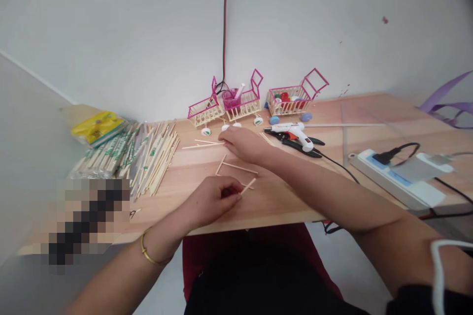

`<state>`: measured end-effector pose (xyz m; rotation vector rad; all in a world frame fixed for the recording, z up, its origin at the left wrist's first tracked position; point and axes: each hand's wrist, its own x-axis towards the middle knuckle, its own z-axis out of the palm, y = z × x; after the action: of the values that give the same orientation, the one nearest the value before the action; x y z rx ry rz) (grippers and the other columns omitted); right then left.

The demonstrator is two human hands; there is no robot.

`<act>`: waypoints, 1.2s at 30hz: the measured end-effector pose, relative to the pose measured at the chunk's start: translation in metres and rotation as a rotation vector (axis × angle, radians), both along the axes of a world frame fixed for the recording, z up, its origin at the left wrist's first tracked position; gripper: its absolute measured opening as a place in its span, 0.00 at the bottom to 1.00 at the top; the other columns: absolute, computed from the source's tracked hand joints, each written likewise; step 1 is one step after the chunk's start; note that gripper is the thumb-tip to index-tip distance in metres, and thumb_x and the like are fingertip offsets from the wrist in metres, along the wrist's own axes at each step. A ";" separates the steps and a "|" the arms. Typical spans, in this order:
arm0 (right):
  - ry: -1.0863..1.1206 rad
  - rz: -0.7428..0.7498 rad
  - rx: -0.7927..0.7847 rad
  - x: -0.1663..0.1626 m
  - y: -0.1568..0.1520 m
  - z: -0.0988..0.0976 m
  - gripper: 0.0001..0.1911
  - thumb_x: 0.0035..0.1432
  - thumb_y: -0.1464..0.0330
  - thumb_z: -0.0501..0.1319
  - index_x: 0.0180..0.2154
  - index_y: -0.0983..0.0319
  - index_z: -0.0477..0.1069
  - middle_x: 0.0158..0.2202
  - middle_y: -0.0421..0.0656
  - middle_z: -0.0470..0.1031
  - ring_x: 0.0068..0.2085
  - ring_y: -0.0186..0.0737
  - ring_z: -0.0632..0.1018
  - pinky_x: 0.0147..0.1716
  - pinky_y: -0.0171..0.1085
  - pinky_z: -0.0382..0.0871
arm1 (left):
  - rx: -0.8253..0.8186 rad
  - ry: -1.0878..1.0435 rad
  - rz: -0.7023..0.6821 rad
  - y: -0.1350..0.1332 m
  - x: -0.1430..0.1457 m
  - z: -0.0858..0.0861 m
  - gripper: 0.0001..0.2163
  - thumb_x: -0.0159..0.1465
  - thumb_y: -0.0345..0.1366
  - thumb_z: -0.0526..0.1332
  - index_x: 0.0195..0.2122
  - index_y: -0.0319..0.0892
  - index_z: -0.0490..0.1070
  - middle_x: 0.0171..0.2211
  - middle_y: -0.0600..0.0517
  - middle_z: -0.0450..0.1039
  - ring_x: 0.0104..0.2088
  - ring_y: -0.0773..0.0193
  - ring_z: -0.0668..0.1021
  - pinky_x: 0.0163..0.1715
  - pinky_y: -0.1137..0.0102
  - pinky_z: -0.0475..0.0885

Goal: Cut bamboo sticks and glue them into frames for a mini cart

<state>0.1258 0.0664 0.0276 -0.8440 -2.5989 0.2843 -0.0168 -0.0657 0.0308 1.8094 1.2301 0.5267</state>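
Observation:
My left hand (216, 199) is low over the table's near side, thumb and fingers pinched on a short wooden stick (248, 186). Just beyond it, a few cut sticks (240, 168) lie at angles, partly covered by the hand. My right hand (244, 145) reaches across farther back, palm down. Its fingertips close on the end of a thin wooden stick (199, 146) that lies beside another; the exact grip is partly hidden. Behind that hand stand miniature shopping carts made of sticks: one at left (206, 112), one in the middle (244, 108) and one at right (290, 102).
Bundled and loose chopsticks (153, 157) lie at left by a yellow bag (96, 125). A white glue gun (295, 133) rests on green-handled pliers (314, 141). At right is a power strip (399, 177) with cables. A cup of pink paint (231, 99) stands near the wall.

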 end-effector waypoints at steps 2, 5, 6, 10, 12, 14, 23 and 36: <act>0.100 0.025 0.017 -0.003 0.005 0.001 0.13 0.61 0.74 0.55 0.46 0.66 0.72 0.46 0.52 0.74 0.47 0.45 0.73 0.46 0.41 0.64 | -0.014 -0.042 0.069 0.007 -0.005 -0.002 0.06 0.59 0.34 0.58 0.33 0.39 0.73 0.27 0.53 0.72 0.27 0.68 0.71 0.27 0.74 0.63; 0.272 0.020 0.047 0.009 -0.001 0.007 0.11 0.63 0.72 0.52 0.43 0.65 0.72 0.40 0.50 0.76 0.43 0.43 0.74 0.44 0.40 0.65 | -0.012 -0.104 0.183 0.015 -0.012 -0.003 0.07 0.59 0.37 0.60 0.35 0.39 0.73 0.26 0.54 0.72 0.26 0.68 0.71 0.27 0.74 0.65; 0.313 0.039 0.055 0.016 -0.006 0.010 0.12 0.64 0.71 0.52 0.42 0.64 0.72 0.40 0.49 0.76 0.43 0.42 0.74 0.45 0.41 0.65 | -0.003 -0.099 0.220 0.018 -0.013 -0.002 0.08 0.58 0.37 0.61 0.35 0.39 0.73 0.25 0.54 0.71 0.25 0.68 0.71 0.27 0.74 0.65; 0.295 0.241 0.053 0.048 -0.028 0.016 0.11 0.64 0.70 0.53 0.44 0.61 0.72 0.43 0.49 0.74 0.45 0.41 0.74 0.44 0.40 0.68 | 0.075 -0.007 0.228 0.030 -0.009 0.006 0.06 0.57 0.37 0.62 0.31 0.40 0.71 0.23 0.56 0.70 0.23 0.70 0.69 0.24 0.75 0.62; 0.212 0.271 0.065 0.059 -0.032 0.012 0.11 0.64 0.70 0.53 0.44 0.61 0.73 0.44 0.49 0.74 0.45 0.41 0.74 0.45 0.40 0.69 | 0.120 0.034 0.194 0.037 -0.003 0.008 0.05 0.57 0.35 0.62 0.29 0.40 0.71 0.22 0.57 0.69 0.22 0.71 0.68 0.24 0.76 0.61; 0.129 0.266 0.088 0.067 -0.029 0.005 0.11 0.64 0.70 0.53 0.43 0.61 0.74 0.44 0.49 0.74 0.45 0.41 0.74 0.45 0.41 0.70 | 0.142 0.046 0.157 0.043 0.004 0.008 0.03 0.57 0.33 0.61 0.28 0.40 0.72 0.22 0.57 0.68 0.22 0.72 0.67 0.24 0.76 0.61; -0.127 0.300 0.091 0.078 -0.010 -0.010 0.13 0.65 0.72 0.51 0.39 0.61 0.74 0.40 0.47 0.74 0.41 0.41 0.73 0.41 0.40 0.67 | 0.259 0.039 0.060 0.054 0.009 -0.013 0.05 0.62 0.33 0.59 0.32 0.40 0.73 0.26 0.55 0.73 0.26 0.70 0.71 0.29 0.75 0.66; -0.246 0.290 -0.369 0.105 -0.009 -0.003 0.12 0.66 0.68 0.50 0.38 0.59 0.73 0.37 0.43 0.73 0.38 0.38 0.73 0.36 0.36 0.64 | 0.695 0.199 -0.311 0.052 0.005 -0.037 0.05 0.63 0.36 0.61 0.37 0.41 0.73 0.46 0.46 0.75 0.49 0.56 0.72 0.51 0.58 0.67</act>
<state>0.2310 0.0569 0.0245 -0.6436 -2.9526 0.8084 -0.0123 -0.0139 -0.0066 2.6380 0.9146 0.6552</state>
